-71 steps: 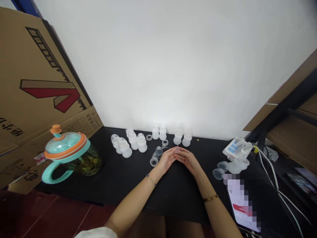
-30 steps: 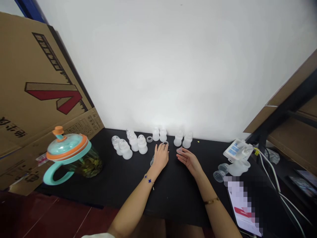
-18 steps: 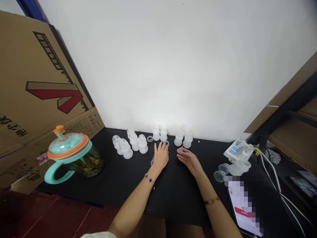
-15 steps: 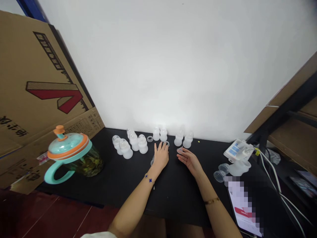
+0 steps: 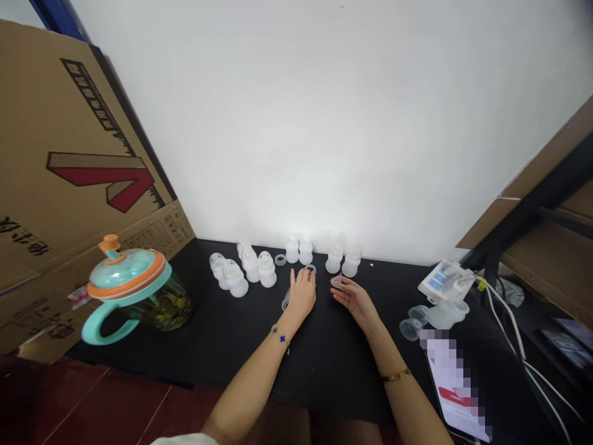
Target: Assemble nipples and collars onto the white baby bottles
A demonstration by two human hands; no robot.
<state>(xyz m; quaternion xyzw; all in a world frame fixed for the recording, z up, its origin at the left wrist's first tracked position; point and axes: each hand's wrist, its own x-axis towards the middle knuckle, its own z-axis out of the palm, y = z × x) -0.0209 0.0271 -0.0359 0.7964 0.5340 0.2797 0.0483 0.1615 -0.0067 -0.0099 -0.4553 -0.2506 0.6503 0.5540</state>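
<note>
On the black table (image 5: 231, 334), my left hand (image 5: 302, 292) lies palm down, fingers stretched toward a small clear ring (image 5: 310, 269); a clear cup-shaped part (image 5: 285, 301) peeks out beside the palm. My right hand (image 5: 353, 297) is palm-side in, its fingertips pinched on a small clear part (image 5: 336, 282). Several small frosted white bottles (image 5: 241, 269) stand just beyond, with a pair (image 5: 299, 250) ahead of my left hand and another pair (image 5: 343, 259) ahead of my right. A white ring (image 5: 280, 259) lies between the groups.
A teal and orange lidded jug (image 5: 134, 290) stands at the left before a big cardboard box (image 5: 69, 173). At the right are a white device (image 5: 443, 279), clear funnel parts (image 5: 410, 327), a booklet (image 5: 456, 389), cables (image 5: 519, 358) and a dark shelf frame (image 5: 523, 210).
My hands, joined on a small part 2.4 s ago, have come apart. The left went forward onto the clear parts; its fingers have since curled slightly. The right keeps the small part.
</note>
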